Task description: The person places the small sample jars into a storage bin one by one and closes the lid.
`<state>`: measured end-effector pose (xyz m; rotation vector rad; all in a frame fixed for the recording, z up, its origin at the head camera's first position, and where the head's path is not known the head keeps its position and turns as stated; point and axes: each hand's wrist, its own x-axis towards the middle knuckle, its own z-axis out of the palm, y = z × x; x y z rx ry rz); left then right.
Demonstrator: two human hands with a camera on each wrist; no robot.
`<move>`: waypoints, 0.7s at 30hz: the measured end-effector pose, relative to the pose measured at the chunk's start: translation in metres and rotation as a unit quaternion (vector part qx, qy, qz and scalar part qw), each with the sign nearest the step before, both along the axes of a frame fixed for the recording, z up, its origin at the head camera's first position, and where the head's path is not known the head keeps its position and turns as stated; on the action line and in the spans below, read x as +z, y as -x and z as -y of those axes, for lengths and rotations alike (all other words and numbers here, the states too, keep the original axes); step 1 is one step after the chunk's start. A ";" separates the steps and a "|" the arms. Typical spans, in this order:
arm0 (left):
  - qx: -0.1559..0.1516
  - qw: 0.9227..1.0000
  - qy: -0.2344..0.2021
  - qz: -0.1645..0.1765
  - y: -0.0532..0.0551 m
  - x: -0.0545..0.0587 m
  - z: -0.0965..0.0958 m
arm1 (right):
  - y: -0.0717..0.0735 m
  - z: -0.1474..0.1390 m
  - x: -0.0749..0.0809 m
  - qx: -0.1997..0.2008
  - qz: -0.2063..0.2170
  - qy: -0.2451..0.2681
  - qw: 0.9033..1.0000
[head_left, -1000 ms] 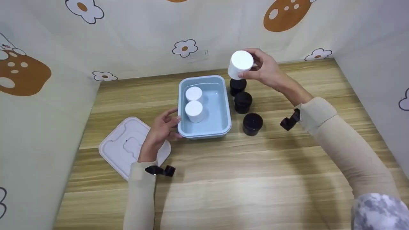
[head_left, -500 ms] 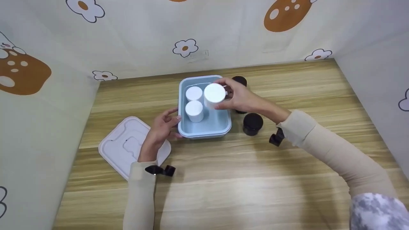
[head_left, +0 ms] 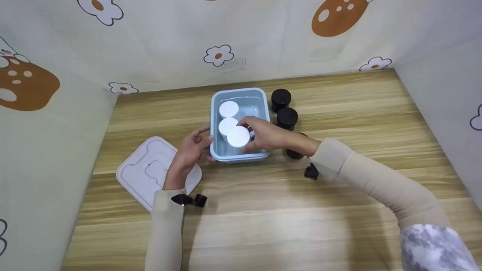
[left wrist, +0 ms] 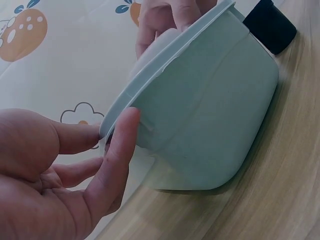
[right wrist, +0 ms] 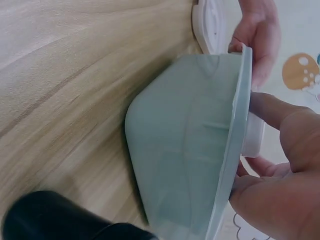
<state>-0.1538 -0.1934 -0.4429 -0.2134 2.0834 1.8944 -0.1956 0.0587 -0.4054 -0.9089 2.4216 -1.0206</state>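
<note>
My right hand (head_left: 269,134) grips a white lidded jar (head_left: 238,136) by its sides, at the near part of a light blue plastic container (head_left: 259,106). Two similar jars stand upright along the container's left side, a far white jar (head_left: 229,109) and a middle white jar (head_left: 227,125). The held jar overlaps the middle one from above. My left hand (head_left: 189,151) pinches the container's left rim. The left wrist view shows the thumb and fingers on either side of that rim (left wrist: 117,112). The held jar's base is hidden by the container wall in the right wrist view.
Black lidded jars stand in a row right of the container: a far one (head_left: 281,98), a middle one (head_left: 287,117) and a near one (head_left: 295,153) partly behind the right wrist. A pale lid (head_left: 141,169) lies left, under the left forearm. A patterned curtain (head_left: 169,45) borders the wooden table.
The right hand has carried the white jar from above the far black jar leftward and nearer, down into the blue container's near part. My left hand stays on the rim.
</note>
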 end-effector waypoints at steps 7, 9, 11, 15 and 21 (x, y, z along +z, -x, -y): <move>0.003 1.000 -0.005 -0.001 -0.001 0.000 -0.001 | -0.004 0.013 -0.001 0.007 0.002 -0.052 0.999; 0.003 1.000 -0.002 0.001 -0.002 0.000 -0.001 | -0.005 0.018 -0.002 0.006 0.003 -0.060 0.998; 0.004 1.000 0.000 0.003 -0.002 0.000 -0.001 | -0.006 0.022 -0.003 -0.002 0.007 -0.064 0.998; 0.005 1.000 -0.002 0.004 -0.003 0.001 -0.001 | -0.010 0.029 -0.003 -0.035 0.023 -0.067 0.997; 0.001 1.000 0.007 -0.005 -0.002 0.002 -0.003 | -0.013 0.033 -0.007 -0.073 0.070 -0.031 0.994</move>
